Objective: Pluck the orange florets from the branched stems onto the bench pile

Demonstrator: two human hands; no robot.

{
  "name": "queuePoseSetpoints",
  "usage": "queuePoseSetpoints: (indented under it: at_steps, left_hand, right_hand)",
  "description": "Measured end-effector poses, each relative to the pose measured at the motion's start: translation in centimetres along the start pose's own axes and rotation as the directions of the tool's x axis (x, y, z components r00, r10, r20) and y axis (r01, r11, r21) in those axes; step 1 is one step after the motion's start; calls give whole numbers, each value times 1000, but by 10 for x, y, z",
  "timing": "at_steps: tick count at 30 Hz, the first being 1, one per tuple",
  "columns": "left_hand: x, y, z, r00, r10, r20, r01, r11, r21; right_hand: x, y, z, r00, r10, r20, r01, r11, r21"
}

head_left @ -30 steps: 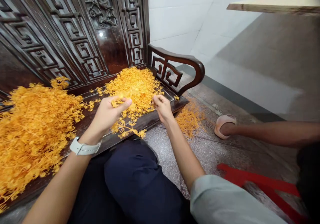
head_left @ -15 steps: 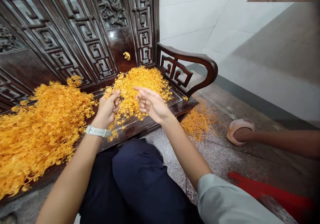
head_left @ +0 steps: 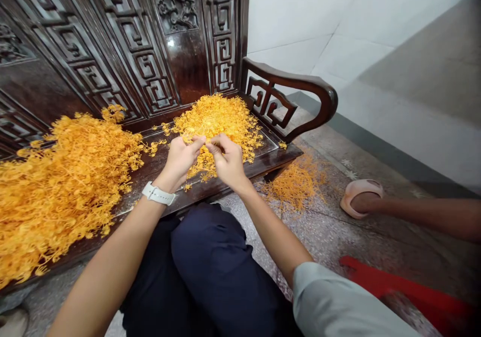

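Note:
My left hand (head_left: 182, 157), with a pale watch (head_left: 159, 194) on its wrist, is closed in a pinch on a small yellow plastic piece that mostly blends into the pile behind. My right hand (head_left: 228, 160) meets it fingertip to fingertip, thumb and forefinger pinched at the same spot. Both hands hover over the near side of a pile of loose yellow spidery plastic pieces (head_left: 221, 114) on the dark wooden bench (head_left: 203, 191). To the left lies a larger heap of yellow pieces (head_left: 75, 177), tangled together with thin stems.
The bench has a carved backrest (head_left: 190, 71) and a curved armrest (head_left: 300, 81). Thin orange stems (head_left: 296, 182) litter the floor beside the bench. At right are another person's foot in a pink shoe (head_left: 361, 197) and a red object (head_left: 398, 282).
My hands have come together from apart, the right one closing into a pinch. A yellow piece that was in mid-air before the backrest is no longer there. The view has shifted slightly.

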State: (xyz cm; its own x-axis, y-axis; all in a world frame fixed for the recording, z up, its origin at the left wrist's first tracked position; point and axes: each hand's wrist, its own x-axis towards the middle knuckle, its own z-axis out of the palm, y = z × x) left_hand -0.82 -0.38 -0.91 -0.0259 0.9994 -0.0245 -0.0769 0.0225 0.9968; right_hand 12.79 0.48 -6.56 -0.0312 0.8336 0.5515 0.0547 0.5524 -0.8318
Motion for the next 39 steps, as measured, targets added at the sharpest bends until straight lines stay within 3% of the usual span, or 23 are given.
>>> queuePoseSetpoints:
  at_steps: [3,5,6,7,8,10,11,12,13,14,15,16,17,18,20,21,22,25,28,31,33,36,39]
  left_hand:
    - [-1,2,10,998,-51,-44,48,997,-54]
    - [4,4,8,990,-51,-130,41,996,-80]
    - [9,4,4,981,-56,-186,38,994,-99]
    - [14,5,-2,971,-65,-231,38,992,-119]
    - [18,5,-9,965,-77,-252,43,990,-138]
    - [24,5,-22,976,-86,-201,53,985,-164]
    - [25,5,-27,984,-73,-161,47,985,-164]
    - [24,5,-31,990,-51,-135,30,987,-158]
    - [22,6,-33,992,-24,-126,5,989,-151]
    - [20,7,-33,992,2,-126,-20,990,-142]
    - [17,8,-32,991,24,-129,-41,990,-133]
    - [14,9,-31,991,37,-129,-53,991,-124]
    - [12,10,-29,991,38,-125,-53,992,-117]
    - [10,11,-27,992,31,-121,-45,993,-108]
    - [6,11,-25,994,16,-104,-25,995,-92]
    - [4,10,-24,996,12,-83,-18,997,-78]
    - [2,9,-23,999,14,-52,-17,998,-57]
    - [-1,6,-22,997,48,63,-49,999,14]
    - [0,5,-23,975,82,204,-101,991,87]
    - [3,5,-27,902,95,422,-196,959,204]
    - [4,5,-27,854,121,507,-288,920,266]
    - [2,5,-21,850,189,492,-353,897,266]
    - [-1,5,-15,912,156,380,-241,952,188]
  right_hand:
    - [-18,-17,0,979,-194,55,201,961,-191]
    - [-32,-42,-4,938,-304,164,314,948,-40]
    - [-38,-57,-7,883,-380,275,363,925,112]
    - [-43,-72,-12,779,-474,411,375,877,300]
    - [-46,-86,-18,602,-579,550,334,808,485]
    - [-48,-106,-32,179,-719,672,78,691,719]
    - [-45,-110,-40,64,-736,674,-83,670,738]
    - [-41,-109,-46,96,-727,679,-223,649,727]
    - [-34,-103,-50,238,-677,696,-329,619,714]
    - [-25,-94,-51,433,-568,700,-392,581,713]
    - [-16,-82,-49,679,-366,637,-413,527,743]
    - [-6,-70,-43,783,-232,578,-412,502,760]
    - [2,-59,-34,850,-84,519,-422,481,769]
    - [8,-50,-24,885,168,434,-461,437,772]
    - [9,-39,-4,785,511,349,-561,350,750]
    - [5,-37,3,730,598,333,-596,318,737]
    - [0,-36,7,712,623,323,-610,323,723]
    - [-10,-38,3,796,588,143,-505,515,692]
    - [-1,-36,-10,874,485,-32,-385,731,563]
    - [17,-29,-19,941,336,-46,-300,888,350]
    - [25,-24,-21,968,225,-109,-198,957,211]
    - [28,-18,-21,978,136,-159,-119,987,112]
    - [22,-18,-21,982,177,-59,-168,977,129]
